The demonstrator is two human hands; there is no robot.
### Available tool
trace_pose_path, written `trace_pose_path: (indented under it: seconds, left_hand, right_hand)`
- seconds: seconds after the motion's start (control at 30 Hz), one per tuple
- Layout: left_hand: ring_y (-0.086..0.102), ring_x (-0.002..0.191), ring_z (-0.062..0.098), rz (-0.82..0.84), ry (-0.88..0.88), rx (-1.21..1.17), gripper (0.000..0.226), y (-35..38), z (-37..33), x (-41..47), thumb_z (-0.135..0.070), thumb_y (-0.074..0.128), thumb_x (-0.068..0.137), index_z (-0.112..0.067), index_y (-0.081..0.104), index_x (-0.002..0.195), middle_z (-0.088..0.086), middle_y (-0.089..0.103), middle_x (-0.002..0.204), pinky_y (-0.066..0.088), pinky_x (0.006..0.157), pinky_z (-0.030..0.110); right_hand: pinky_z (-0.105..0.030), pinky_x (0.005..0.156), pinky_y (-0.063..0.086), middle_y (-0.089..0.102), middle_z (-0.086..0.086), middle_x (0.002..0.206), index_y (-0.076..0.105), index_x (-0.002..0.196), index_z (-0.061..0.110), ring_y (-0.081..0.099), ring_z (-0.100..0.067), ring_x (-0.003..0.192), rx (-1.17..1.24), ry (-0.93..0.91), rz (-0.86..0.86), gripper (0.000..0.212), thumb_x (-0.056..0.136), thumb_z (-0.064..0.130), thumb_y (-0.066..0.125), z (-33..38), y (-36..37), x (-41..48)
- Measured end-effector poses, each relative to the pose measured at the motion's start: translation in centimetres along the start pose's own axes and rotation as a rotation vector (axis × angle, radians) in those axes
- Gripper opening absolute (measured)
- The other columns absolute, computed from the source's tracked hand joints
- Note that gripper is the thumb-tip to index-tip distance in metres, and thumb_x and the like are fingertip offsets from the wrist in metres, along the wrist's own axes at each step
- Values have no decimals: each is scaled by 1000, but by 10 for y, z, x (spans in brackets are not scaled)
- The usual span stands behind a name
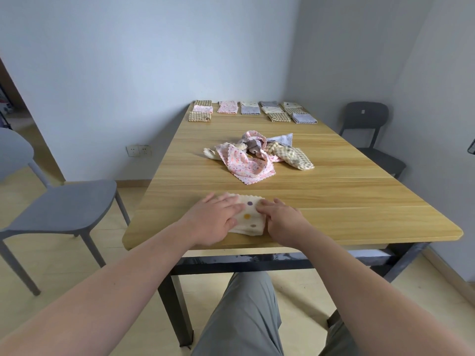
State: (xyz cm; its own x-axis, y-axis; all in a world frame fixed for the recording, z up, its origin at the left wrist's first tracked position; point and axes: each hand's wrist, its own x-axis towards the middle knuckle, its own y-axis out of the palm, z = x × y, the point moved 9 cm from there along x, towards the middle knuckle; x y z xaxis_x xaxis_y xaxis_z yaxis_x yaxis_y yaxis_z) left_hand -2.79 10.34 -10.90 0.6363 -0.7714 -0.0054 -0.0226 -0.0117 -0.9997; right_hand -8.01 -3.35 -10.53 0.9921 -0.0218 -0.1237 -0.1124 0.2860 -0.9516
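Cloth, dotted, folded small at near tabletop edge.
Left hand and right hand pressed flat on it, side by side (gripping nothing); smooth outward, square the edges.

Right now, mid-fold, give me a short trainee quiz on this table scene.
1. True or false: the left hand and the right hand both rest on the dotted cream cloth.
2. Where does the loose pile of cloths lie? A in the middle of the table, B in a basket, C in a drawer.
3. Fill in: the folded cloths line the table's ___ edge.
Key: 1 true; 2 A; 3 far.
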Motion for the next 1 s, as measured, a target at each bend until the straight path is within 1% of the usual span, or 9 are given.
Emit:
trace_pose_path:
  seconds: [0.07,0.17,0.27,0.43,0.6,0.7,0.87,0.93,1.0]
  left_hand:
    - [5,157,18,-103,-54,72,54,-13,8,-2,-23,36,108,-27,21,160,-3,10,169,2,128,41]
    - [38,143,21,-356,-31,44,51,-38,-7,-17,-5,50,96,-24,53,144,-3,46,154,25,120,38]
    - [55,122,16,-444,74,-42,32,-41,-31,-33,-35,49,100,-23,67,124,-7,64,126,38,107,35]
    - [59,116,9,-379,95,-9,66,-16,-35,-52,-76,46,86,-27,67,125,-13,65,123,46,99,29]
    - [68,107,12,-492,144,-47,37,-16,-31,-75,-36,82,80,-23,75,114,-9,73,114,50,98,28]
    - [70,103,10,-564,119,-148,22,-31,-26,-86,-29,73,90,-22,77,111,-9,76,109,56,94,31]
    - [65,84,3,-616,-78,-349,24,-70,-6,-95,-30,66,97,-25,74,120,-10,76,102,45,72,9]
    - [64,82,-1,-680,-186,-483,20,-87,5,-98,-33,68,95,-26,76,113,-16,75,95,42,70,4]
    - [65,82,-4,-698,-267,-642,11,-97,12,-97,-35,70,94,-31,74,103,-20,73,84,42,70,3]
  right_hand:
    - [-43,124,9,11,9,169,47,147,30,4,-15,156,16,-12,-43,56,98,6,33,0,-6,-2]
    - [-40,121,17,21,4,166,53,132,28,18,-18,153,14,-42,-94,38,97,19,42,4,-7,-8]
    - [-35,111,31,49,7,137,56,118,28,49,-18,124,39,-66,-175,24,95,31,50,8,-3,-13]
    - [-34,103,35,52,8,124,56,126,30,47,-15,119,25,-131,-292,44,91,56,57,5,3,-26]
    - [-29,92,32,50,8,114,60,125,35,47,-18,111,-37,-226,-343,52,80,60,70,9,0,-44]
    - [-32,93,38,49,6,116,67,116,32,48,-19,110,-80,-255,-333,37,82,46,76,15,-1,-49]
    - [-24,81,43,62,13,113,73,101,29,56,1,91,444,-140,-326,15,90,39,73,14,-28,-52]
    - [-22,70,41,68,13,97,73,96,29,56,6,70,716,-104,-343,10,93,39,71,14,-43,-56]
    - [-26,70,45,68,8,82,74,90,22,57,-2,68,910,-82,-353,15,93,37,71,15,-55,-58]
